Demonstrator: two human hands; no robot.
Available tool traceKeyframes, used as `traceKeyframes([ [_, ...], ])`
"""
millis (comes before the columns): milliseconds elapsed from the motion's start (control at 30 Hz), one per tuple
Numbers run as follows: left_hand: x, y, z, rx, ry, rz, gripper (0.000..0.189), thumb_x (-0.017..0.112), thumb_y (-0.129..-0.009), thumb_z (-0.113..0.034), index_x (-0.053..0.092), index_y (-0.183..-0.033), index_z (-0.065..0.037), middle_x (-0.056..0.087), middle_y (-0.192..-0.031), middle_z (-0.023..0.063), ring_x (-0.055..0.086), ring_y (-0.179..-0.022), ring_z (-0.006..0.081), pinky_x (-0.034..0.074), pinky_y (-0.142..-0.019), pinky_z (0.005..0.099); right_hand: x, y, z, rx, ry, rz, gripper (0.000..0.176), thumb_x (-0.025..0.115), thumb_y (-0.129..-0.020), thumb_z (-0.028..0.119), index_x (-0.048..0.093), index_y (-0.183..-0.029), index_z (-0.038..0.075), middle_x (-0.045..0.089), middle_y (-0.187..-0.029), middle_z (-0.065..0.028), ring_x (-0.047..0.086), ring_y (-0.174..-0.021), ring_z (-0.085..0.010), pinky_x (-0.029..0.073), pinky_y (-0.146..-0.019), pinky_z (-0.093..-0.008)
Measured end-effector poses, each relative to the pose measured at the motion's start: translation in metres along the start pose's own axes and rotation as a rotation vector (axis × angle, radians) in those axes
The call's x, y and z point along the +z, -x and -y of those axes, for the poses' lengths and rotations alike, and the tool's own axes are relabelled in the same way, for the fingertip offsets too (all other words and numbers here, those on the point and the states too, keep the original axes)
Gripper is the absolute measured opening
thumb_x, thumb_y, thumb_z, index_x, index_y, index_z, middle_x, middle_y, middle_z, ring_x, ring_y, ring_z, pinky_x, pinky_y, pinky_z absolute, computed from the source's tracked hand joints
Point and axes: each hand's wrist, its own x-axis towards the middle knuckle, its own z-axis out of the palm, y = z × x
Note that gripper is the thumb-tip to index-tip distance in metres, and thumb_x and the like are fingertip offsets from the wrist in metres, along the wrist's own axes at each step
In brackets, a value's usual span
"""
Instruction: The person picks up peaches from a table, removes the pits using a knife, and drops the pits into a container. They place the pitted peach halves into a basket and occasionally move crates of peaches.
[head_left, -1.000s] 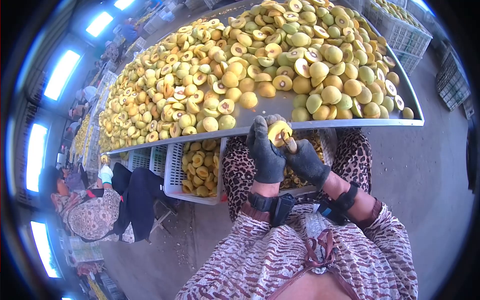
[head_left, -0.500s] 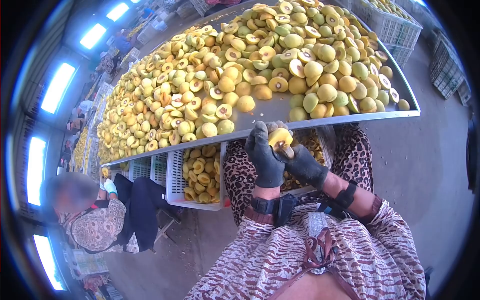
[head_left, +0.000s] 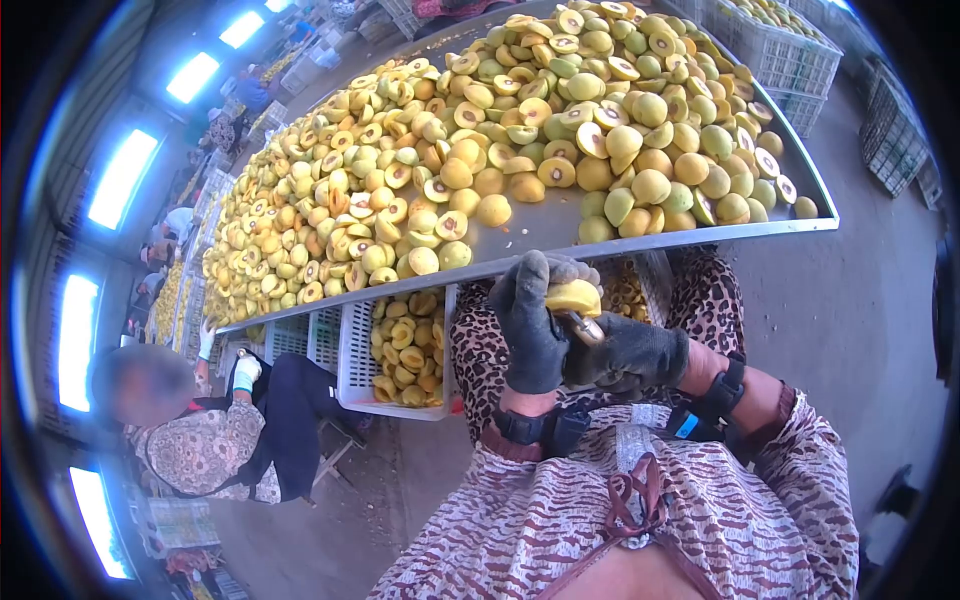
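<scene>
My left hand [head_left: 533, 318], in a dark grey glove, is closed around a yellow peach half [head_left: 573, 297] and holds it just below the front edge of the metal table. My right hand [head_left: 630, 352], gloved alike, is wrapped round a short tool with a shiny metal end [head_left: 588, 329], close under the fruit. Its handle is hidden in the fist. Beyond both hands, a large heap of halved yellow peaches [head_left: 400, 180] lies on the table [head_left: 530, 238], many with the brown pit cavity showing.
Below the table's edge, a white plastic crate [head_left: 356, 370] holds peach halves. More fruit pieces [head_left: 625, 290] lie in a container between my knees. To the left sits a co-worker [head_left: 210, 440] in white gloves. Stacked crates [head_left: 790, 60] stand at the far right.
My right hand has turned and shifted slightly right and down, baring the tool's shiny end. The peach half is tilted differently. The co-worker's hands have moved apart, one to the table edge.
</scene>
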Motion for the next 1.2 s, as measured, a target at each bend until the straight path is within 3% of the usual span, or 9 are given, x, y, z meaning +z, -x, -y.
traceKeyframes([
  [200,0.014,-0.001,-0.015,0.447,-0.564,0.153,0.042,0.05,-0.101,-0.036,0.056,-0.08,0.0,0.063,-0.08,0.0138,0.065,-0.073,0.0257,0.055,-0.065,0.0364,0.019,-0.007,0.009,-0.021,0.024,-0.159,0.035,0.066,-0.082,0.003,0.059,-0.116,0.001,0.063,-0.102,-0.0051,0.056,-0.094,-0.0117,0.048,-0.081,-0.0289],
  [267,0.014,0.002,-0.018,0.054,-0.024,0.242,0.042,0.047,-0.102,-0.035,0.056,-0.079,-0.001,0.062,-0.078,0.0137,0.063,-0.07,0.0251,0.054,-0.066,0.0357,0.013,-0.004,0.008,-0.146,-0.012,-0.024,0.043,0.066,-0.081,0.003,0.055,-0.123,0.002,0.063,-0.107,-0.0061,0.056,-0.098,-0.0133,0.048,-0.086,-0.0297],
  [433,-0.007,0.002,-0.009,-0.087,0.142,0.233,0.046,0.037,-0.104,-0.045,0.055,-0.089,-0.005,0.06,-0.084,0.0133,0.064,-0.081,0.0285,0.055,-0.071,0.0417,0.02,-0.029,-0.02,-0.647,0.575,-0.269,0.032,0.066,-0.085,0.012,0.059,-0.115,0.003,0.065,-0.101,-0.0119,0.063,-0.092,-0.0245,0.05,-0.081,-0.0337],
  [533,-0.059,-0.01,-0.003,-0.189,0.604,0.096,0.052,0.034,-0.103,-0.051,0.056,-0.095,-0.004,0.062,-0.094,0.0162,0.063,-0.089,0.0314,0.056,-0.079,0.0458,0.011,-0.026,-0.02,-0.332,0.678,-0.172,0.014,0.07,-0.078,0.008,0.064,-0.09,0.005,0.062,-0.073,-0.0147,0.061,-0.068,-0.0373,0.051,-0.066,-0.0391],
  [667,-0.181,-0.003,-0.023,-0.064,0.101,-0.358,0.055,0.045,-0.1,-0.049,0.062,-0.09,0.002,0.064,-0.09,0.0117,0.062,-0.085,0.0284,0.053,-0.08,0.0419,-0.017,-0.023,-0.048,-0.413,0.723,-0.357,0.008,0.069,-0.076,0.008,0.063,-0.08,0.004,0.06,-0.065,-0.0174,0.06,-0.061,-0.0405,0.049,-0.057,-0.0409],
  [733,-0.22,-0.011,-0.021,0.097,-0.626,-0.716,0.048,0.05,-0.1,-0.039,0.065,-0.096,0.006,0.068,-0.095,0.0131,0.064,-0.085,0.0225,0.052,-0.081,0.0347,-0.049,-0.02,-0.105,0.278,0.885,-0.426,0.01,0.06,-0.081,0.01,0.064,-0.078,0.001,0.062,-0.069,-0.021,0.062,-0.062,-0.0368,0.047,-0.056,-0.0399],
  [1000,-0.124,-0.154,0.048,0.466,-1.428,0.087,0.042,0.071,-0.081,-0.024,0.063,-0.113,0.001,0.064,-0.112,0.0218,0.062,-0.105,0.0347,0.048,-0.092,0.0414,-0.037,-0.013,-0.048,0.195,0.297,-0.432,0.028,0.069,-0.085,0.024,0.061,-0.078,-0.002,0.059,-0.062,-0.0157,0.053,-0.055,-0.0197,0.046,-0.058,-0.0371],
  [1067,-0.1,-0.178,0.061,0.027,-1.756,0.254,0.048,0.075,-0.077,-0.03,0.061,-0.114,-0.002,0.062,-0.113,0.0225,0.06,-0.106,0.0384,0.048,-0.09,0.0469,-0.038,-0.003,-0.04,0.13,0.579,-0.594,0.028,0.07,-0.084,0.023,0.056,-0.084,-0.001,0.057,-0.066,-0.012,0.055,-0.059,-0.0177,0.045,-0.056,-0.0374],
  [1200,-0.104,-0.194,0.081,0.049,-1.919,0.285,0.043,0.074,-0.077,-0.034,0.061,-0.106,-0.005,0.063,-0.099,0.0196,0.061,-0.098,0.0389,0.05,-0.085,0.048,-0.042,0.01,-0.026,-0.044,0.646,-0.705,0.026,0.065,-0.091,0.022,0.053,-0.091,-0.001,0.058,-0.073,-0.0195,0.056,-0.063,-0.0235,0.046,-0.061,-0.0376],
])
